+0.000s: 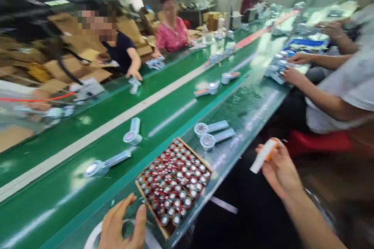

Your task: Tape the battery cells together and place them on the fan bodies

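Observation:
My right hand [280,167] is at the right, over my lap, its fingers closed on a small white and orange piece [264,155] with a white strip hanging from it. At the bottom, my left hand [121,223] has its fingers apart above a white ring-shaped roll [95,237], which it partly covers. Just right of that hand, a shallow cardboard box [166,230] is packed with several small round parts with red wires. Two pale blue round-headed pieces with handles [208,141] lie on the table beyond the box.
A green conveyor belt [172,107] carries several pale handled pieces [133,136]. People work along its far side. At the right, a person in a white shirt [344,74] handles similar pieces [276,66] near a blue tray [309,44].

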`<action>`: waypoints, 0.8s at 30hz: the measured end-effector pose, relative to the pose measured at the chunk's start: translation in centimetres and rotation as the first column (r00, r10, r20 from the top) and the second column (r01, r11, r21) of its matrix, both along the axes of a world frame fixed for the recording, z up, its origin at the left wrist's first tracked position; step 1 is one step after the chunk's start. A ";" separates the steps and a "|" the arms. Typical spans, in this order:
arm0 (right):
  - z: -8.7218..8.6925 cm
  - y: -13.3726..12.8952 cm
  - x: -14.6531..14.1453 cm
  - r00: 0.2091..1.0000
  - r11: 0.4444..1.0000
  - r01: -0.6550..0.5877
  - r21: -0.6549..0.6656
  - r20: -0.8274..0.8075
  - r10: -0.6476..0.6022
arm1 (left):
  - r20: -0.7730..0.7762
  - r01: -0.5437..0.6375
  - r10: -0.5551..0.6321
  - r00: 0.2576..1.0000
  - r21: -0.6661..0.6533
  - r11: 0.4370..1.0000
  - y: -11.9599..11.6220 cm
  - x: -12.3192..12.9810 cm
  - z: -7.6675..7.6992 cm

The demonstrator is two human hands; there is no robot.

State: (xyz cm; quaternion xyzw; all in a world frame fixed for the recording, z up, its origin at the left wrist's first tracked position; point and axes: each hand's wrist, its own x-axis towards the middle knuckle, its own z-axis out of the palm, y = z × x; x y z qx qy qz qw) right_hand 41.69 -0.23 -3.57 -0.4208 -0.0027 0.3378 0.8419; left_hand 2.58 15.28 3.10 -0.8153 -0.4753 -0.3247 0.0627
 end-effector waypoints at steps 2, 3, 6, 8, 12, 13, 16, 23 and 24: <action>1.7 0.6 -1.0 0.998 0.995 -0.050 0.088 0.033 0.047 | 0.024 0.407 -0.407 0.913 -0.088 0.909 0.9 6.1 2.3; 2.4 0.9 -1.5 0.997 0.991 -0.070 0.117 0.052 0.064 | 0.036 0.578 -0.580 0.814 -0.145 0.803 1.0 9.2 3.3; 4.0 1.0 -3.3 0.991 0.979 -0.118 0.167 0.088 0.105 | 0.083 0.811 -0.835 0.544 -0.308 0.498 0.3 16.6 5.4; 4.6 0.3 -4.5 0.986 0.965 -0.160 0.207 0.088 0.145 | 0.131 0.843 -0.871 0.474 -0.353 0.406 -0.4 19.6 5.7; 5.1 -0.8 -6.2 0.987 0.940 -0.162 0.299 0.031 0.160 | 0.231 0.872 -0.881 0.413 -0.380 0.309 -1.4 22.1 5.0; 5.2 -0.9 -6.5 0.987 0.936 -0.152 0.316 0.007 0.158 | 0.236 0.879 -0.885 0.402 -0.369 0.301 -1.6 22.3 4.8; 5.2 -0.8 -7.2 0.985 0.922 -0.126 0.367 -0.067 0.161 | 0.141 0.902 -0.910 0.389 -0.261 0.345 -1.9 22.6 4.5; 5.2 -0.3 -4.7 0.972 0.937 0.116 0.329 -0.233 -0.038 | 0.076 0.920 -0.933 0.352 -0.212 0.330 -2.5 21.1 3.8; 5.2 -0.2 -4.3 0.969 0.935 0.138 0.327 -0.238 -0.060 | 0.138 0.901 -0.921 0.365 -0.300 0.312 -2.7 21.0 3.6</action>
